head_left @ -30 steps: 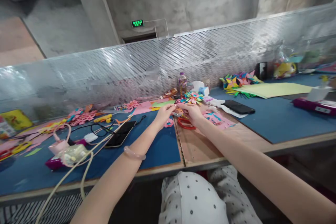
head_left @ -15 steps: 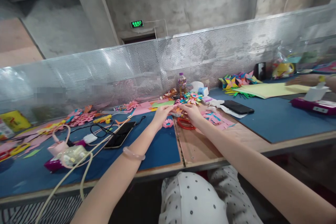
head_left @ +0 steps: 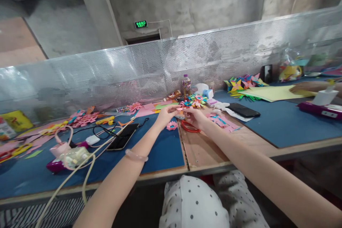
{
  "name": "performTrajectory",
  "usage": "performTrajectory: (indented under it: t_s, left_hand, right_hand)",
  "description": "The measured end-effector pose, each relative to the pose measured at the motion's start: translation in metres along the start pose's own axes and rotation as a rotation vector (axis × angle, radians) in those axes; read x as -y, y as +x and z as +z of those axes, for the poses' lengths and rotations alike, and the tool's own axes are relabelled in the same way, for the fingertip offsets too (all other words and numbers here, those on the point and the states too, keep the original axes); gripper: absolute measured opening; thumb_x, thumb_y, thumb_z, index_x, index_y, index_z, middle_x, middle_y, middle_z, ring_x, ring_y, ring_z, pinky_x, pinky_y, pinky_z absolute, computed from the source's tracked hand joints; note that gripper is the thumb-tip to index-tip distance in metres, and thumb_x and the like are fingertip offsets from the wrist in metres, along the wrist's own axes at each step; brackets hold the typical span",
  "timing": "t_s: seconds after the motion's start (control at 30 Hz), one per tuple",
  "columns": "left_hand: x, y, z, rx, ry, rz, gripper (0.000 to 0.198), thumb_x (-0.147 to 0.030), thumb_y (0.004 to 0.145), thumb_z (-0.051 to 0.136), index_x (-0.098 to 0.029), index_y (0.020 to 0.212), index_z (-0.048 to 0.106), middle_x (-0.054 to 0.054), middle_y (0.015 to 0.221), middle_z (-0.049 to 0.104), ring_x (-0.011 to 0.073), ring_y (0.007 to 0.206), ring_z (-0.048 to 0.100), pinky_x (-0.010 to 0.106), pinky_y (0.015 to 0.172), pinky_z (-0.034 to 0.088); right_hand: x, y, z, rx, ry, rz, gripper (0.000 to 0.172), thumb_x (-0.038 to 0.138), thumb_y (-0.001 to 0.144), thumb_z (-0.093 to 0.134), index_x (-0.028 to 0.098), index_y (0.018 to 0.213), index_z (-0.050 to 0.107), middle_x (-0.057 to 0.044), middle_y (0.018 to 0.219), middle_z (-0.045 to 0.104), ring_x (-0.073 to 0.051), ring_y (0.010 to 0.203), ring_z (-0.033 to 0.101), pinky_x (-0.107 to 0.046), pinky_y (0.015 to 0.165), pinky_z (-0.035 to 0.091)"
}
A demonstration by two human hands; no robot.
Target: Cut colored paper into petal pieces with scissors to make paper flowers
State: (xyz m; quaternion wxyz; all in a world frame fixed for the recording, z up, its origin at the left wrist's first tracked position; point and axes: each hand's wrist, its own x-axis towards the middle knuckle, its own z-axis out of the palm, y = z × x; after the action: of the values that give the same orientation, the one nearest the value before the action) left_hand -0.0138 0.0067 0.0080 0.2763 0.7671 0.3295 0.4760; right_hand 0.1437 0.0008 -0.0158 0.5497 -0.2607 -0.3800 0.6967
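Observation:
My left hand point(head_left: 166, 117) and my right hand point(head_left: 197, 118) meet above the far part of the table. Between their fingertips is a small pink paper piece point(head_left: 184, 108), and both hands pinch it; its exact shape is partly hidden by the fingers. Under my right hand lie scissors with red handles point(head_left: 190, 127), their blades mostly covered. A pink paper flower point(head_left: 171, 125) rests on the blue mat just below my left hand. Pink and blue paper strips point(head_left: 224, 123) are scattered to the right of my right hand.
Left of my arm lie a black phone point(head_left: 123, 137) and cables with a plugged power strip point(head_left: 74, 156). A bottle point(head_left: 186, 84) stands behind my hands, near a perforated metal screen point(head_left: 128, 67). Another phone point(head_left: 243, 109) lies at right, near a co-worker's hand point(head_left: 311, 88) over yellow paper point(head_left: 269, 92).
My fingers have shifted slightly around the pink paper piece, which shows a little more between them. The camera view has moved slightly. Nothing was let go.

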Motion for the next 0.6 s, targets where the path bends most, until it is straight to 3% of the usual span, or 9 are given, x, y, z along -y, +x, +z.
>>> performTrajectory:
  t_s: [0.13, 0.3, 0.4, 0.5, 0.6]
  left_hand:
    - [-0.004, -0.001, 0.000, -0.011, 0.055, 0.027, 0.018, -0.030, 0.068, 0.064, -0.016, 0.078, 0.068, 0.006, 0.085, 0.069, 0.0184, 0.082, 0.061, 0.032, 0.081, 0.044]
    - [-0.004, -0.002, 0.000, -0.010, 0.051, 0.028, 0.018, -0.032, 0.068, 0.064, -0.016, 0.076, 0.067, 0.005, 0.083, 0.068, 0.0173, 0.079, 0.060, 0.030, 0.078, 0.044]
    - [-0.004, -0.002, 0.001, -0.035, 0.040, 0.005, 0.019, -0.032, 0.069, 0.062, -0.016, 0.076, 0.066, 0.005, 0.079, 0.067, 0.0165, 0.075, 0.060, 0.029, 0.074, 0.044]
    - [-0.003, -0.002, 0.002, -0.062, -0.003, -0.024, 0.018, -0.031, 0.069, 0.062, -0.015, 0.076, 0.066, 0.005, 0.078, 0.066, 0.0158, 0.073, 0.059, 0.029, 0.073, 0.044]
    - [-0.002, -0.002, 0.003, -0.086, -0.073, -0.073, 0.020, -0.032, 0.069, 0.061, -0.014, 0.078, 0.065, 0.005, 0.076, 0.066, 0.0152, 0.071, 0.059, 0.029, 0.071, 0.045]
  right_hand:
    - [0.000, 0.000, -0.003, 0.126, 0.029, 0.145, 0.014, 0.016, 0.061, 0.065, 0.014, 0.069, 0.053, 0.004, 0.054, 0.048, -0.004, 0.042, 0.034, -0.016, 0.033, 0.017]
    - [-0.001, 0.001, -0.006, 0.245, 0.000, 0.232, 0.009, 0.018, 0.062, 0.059, 0.015, 0.066, 0.052, 0.003, 0.051, 0.045, -0.004, 0.040, 0.030, -0.017, 0.033, 0.013]
    - [-0.005, 0.002, -0.002, 0.190, -0.110, 0.240, 0.011, 0.023, 0.064, 0.058, 0.015, 0.065, 0.051, 0.002, 0.054, 0.047, -0.003, 0.038, 0.030, -0.017, 0.033, 0.010]
    - [-0.010, 0.001, 0.004, 0.034, -0.263, 0.072, 0.013, 0.028, 0.066, 0.057, 0.017, 0.065, 0.050, 0.002, 0.053, 0.048, -0.005, 0.037, 0.033, -0.018, 0.033, 0.012]
    - [-0.011, -0.001, 0.007, -0.124, -0.552, -0.262, 0.014, 0.031, 0.071, 0.051, 0.018, 0.068, 0.054, 0.001, 0.054, 0.050, -0.009, 0.043, 0.042, -0.021, 0.039, 0.026]
